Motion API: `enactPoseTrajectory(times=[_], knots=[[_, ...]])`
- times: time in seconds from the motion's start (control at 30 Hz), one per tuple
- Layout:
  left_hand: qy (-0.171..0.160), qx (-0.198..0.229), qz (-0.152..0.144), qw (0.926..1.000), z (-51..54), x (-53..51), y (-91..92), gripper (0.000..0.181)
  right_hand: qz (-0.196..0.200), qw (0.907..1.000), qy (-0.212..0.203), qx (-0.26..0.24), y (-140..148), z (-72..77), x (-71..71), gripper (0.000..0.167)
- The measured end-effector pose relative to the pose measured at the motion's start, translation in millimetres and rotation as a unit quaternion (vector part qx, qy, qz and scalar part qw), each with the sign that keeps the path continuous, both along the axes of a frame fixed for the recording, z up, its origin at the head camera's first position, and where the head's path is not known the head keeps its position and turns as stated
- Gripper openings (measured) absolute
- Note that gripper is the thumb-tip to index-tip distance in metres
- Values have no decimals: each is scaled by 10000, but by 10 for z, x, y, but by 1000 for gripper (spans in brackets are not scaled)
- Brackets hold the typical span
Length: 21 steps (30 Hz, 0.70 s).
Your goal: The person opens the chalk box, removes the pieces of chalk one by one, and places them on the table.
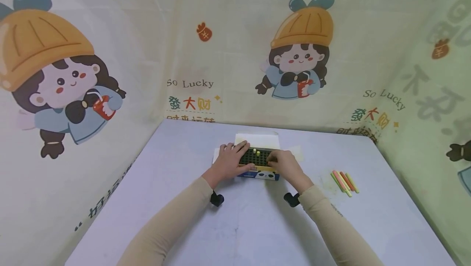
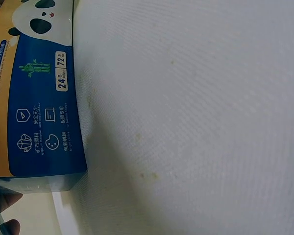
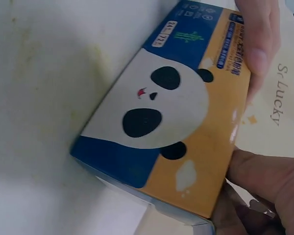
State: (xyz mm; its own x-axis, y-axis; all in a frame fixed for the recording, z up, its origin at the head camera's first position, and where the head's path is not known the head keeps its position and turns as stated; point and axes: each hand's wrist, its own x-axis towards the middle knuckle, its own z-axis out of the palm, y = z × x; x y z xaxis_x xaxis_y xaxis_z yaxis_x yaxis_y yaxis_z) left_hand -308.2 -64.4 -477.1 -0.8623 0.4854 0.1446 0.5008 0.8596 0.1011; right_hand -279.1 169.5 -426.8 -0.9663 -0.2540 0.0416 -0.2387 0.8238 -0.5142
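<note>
A chalk box with a panda face on its blue and yellow front stands on the table, and a dark holder full of holes shows in its top. Two pale yellow chalk sticks poke up from the holder. My left hand rests over the box's left end, fingers spread and thumb along the front edge. At the right end, my right hand has its fingers bent and brought together over the holder. Whether anything is between those fingertips is hidden. In the right wrist view, its thumb shows beside the box corner.
Several coloured chalk sticks lie in a loose group on the table right of the box. The box's white lid flap stands up behind it. A cloth wall printed with cartoon figures rises beyond the table.
</note>
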Motion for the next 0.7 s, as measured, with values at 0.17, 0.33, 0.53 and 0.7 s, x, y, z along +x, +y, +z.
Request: enactPoseTrajectory(times=[0.17, 0.33, 0.53, 0.7], knots=[[-16, 134, -24, 9999, 3, 9, 11, 88, 103, 9995, 286, -29, 6, -41, 31, 5], [-55, 107, -20, 9999, -6, 11, 7, 87, 109, 9995, 277, 49, -2, -65, 52, 5], [-27, 113, 32, 9999, -6, 1, 2, 87, 143, 9991, 386, 62, -14, -46, 67, 8], [23, 137, -26, 9999, 8, 8, 1, 86, 103, 9992, 390, 73, -20, -35, 79, 9]])
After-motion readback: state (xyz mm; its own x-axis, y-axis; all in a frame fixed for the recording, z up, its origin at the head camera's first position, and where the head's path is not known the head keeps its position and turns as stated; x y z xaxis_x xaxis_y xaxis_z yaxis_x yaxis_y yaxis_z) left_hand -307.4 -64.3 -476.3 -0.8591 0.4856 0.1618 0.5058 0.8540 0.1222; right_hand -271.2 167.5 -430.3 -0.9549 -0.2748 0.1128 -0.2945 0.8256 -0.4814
